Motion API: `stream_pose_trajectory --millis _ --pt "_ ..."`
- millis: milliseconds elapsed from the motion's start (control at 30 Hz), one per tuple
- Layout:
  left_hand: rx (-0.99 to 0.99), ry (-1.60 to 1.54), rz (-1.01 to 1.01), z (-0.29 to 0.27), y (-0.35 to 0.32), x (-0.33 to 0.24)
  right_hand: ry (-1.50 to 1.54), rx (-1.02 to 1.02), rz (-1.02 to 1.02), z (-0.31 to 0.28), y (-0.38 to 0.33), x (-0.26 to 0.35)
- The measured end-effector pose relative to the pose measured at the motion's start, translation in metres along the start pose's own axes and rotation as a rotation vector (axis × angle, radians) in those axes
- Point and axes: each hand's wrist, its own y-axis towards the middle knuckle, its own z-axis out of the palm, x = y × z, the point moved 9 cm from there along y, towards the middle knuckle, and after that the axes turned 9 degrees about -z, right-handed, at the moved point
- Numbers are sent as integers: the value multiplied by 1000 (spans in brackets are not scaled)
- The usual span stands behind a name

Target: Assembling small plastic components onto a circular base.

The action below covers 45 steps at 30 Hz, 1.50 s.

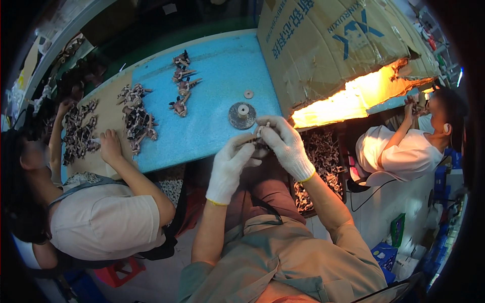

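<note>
My left hand (229, 169) and my right hand (287, 150), both in white knit gloves with yellow cuffs, meet in front of me at the table's near edge. Pinched between their fingertips is a small figurine (259, 132), pale at its top and mostly covered by the gloves. Just beyond my hands stands a round grey metal base with a central post (242, 115), and a small pale ring (248, 94) lies behind it. Similar small figurines (180, 76) form a loose row on the blue tabletop (212, 65) to the left.
A large cardboard box (328, 50) with a glowing torn opening (348, 96) stands at the right. Below it, a crate of figurines (321, 156) sits by my right forearm. Co-workers sit at left (106, 217) and right (399, 151). More figurines (136, 118) are heaped at left.
</note>
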Motion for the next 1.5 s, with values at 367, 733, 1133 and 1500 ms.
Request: stream_pose_trajectory --millis 367,733,1133,1500 --pt "-350 35 53 -5 -8 8 -257 -28 63 9 -12 13" --pt "-326 -67 178 3 3 -6 56 -160 10 6 29 6" --pt "-458 841 386 -29 52 -77 -810 30 -95 15 79 9" --pt "-386 856 257 -45 78 -59 -1303 369 -324 64 101 33"
